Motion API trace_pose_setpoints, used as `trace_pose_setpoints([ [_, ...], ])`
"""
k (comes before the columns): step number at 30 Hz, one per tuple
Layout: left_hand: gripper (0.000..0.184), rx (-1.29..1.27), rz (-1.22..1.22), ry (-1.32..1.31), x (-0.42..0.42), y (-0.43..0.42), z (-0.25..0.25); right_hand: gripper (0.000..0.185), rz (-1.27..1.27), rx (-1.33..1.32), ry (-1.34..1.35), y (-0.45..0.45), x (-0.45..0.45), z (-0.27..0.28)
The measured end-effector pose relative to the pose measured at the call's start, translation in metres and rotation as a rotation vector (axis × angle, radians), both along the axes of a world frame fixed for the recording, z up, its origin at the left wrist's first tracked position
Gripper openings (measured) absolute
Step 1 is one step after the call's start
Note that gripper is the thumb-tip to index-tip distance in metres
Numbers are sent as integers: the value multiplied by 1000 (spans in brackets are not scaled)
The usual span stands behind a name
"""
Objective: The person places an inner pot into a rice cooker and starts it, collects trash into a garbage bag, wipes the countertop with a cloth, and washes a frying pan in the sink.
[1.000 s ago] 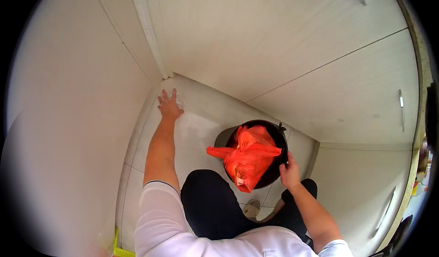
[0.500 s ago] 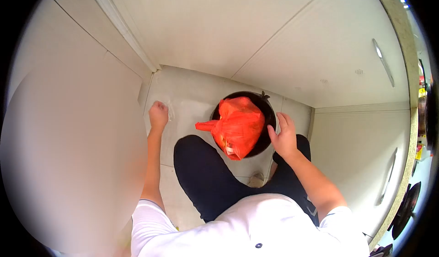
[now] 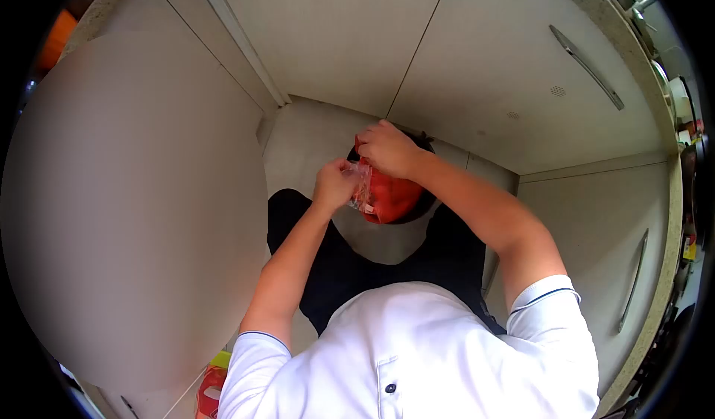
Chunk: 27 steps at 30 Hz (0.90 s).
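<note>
A red plastic bag (image 3: 396, 198) sits in a dark round bin (image 3: 427, 204) on the floor between my knees. My left hand (image 3: 335, 183) is closed, its fingertips pinching a crumpled clear plastic wrapper (image 3: 363, 183) at the bag's left side. Reaching across the top of the bag, my right hand (image 3: 389, 149) has its fingers curled over the bag's red edge. My right hand and forearm hide part of the bag and of the bin's rim.
Pale cabinet doors (image 3: 477, 69) with metal handles stand close in front and at the right. A large pale blurred panel (image 3: 134, 218) fills the left. At the lower left is a red and green package (image 3: 211, 389). Assorted items line the counter (image 3: 674, 218) at the right edge.
Both hands have moved in to the bag: the left from beside the bin, now with a clear wrapper, the right from the bin's right side onto the bag's top. The view has shifted.
</note>
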State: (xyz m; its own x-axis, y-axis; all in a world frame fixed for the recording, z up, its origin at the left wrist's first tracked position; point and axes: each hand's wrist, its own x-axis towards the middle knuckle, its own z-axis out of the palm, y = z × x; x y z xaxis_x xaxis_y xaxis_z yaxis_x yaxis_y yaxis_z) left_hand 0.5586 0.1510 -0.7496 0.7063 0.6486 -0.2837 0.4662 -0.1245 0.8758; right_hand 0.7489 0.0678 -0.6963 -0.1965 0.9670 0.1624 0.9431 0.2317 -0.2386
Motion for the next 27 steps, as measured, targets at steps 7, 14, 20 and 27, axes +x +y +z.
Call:
trace_pose_setpoints([
  [7, 18, -157, 90, -249, -36, -23, 16, 9, -676, 184, 544, -40, 52, 0],
  [14, 5, 116, 51, -182, -68, -41, -13, 26, -937, 406, 625, -65, 32, 3],
  [20, 10, -571, 234, -403, -71, -44, 7, 28, -541, 260, 182, -70, -8, 14],
  [27, 26, 94, 462, -738, -31, -72, 95, 14, -1058, 391, 1146, -143, 5, 9],
])
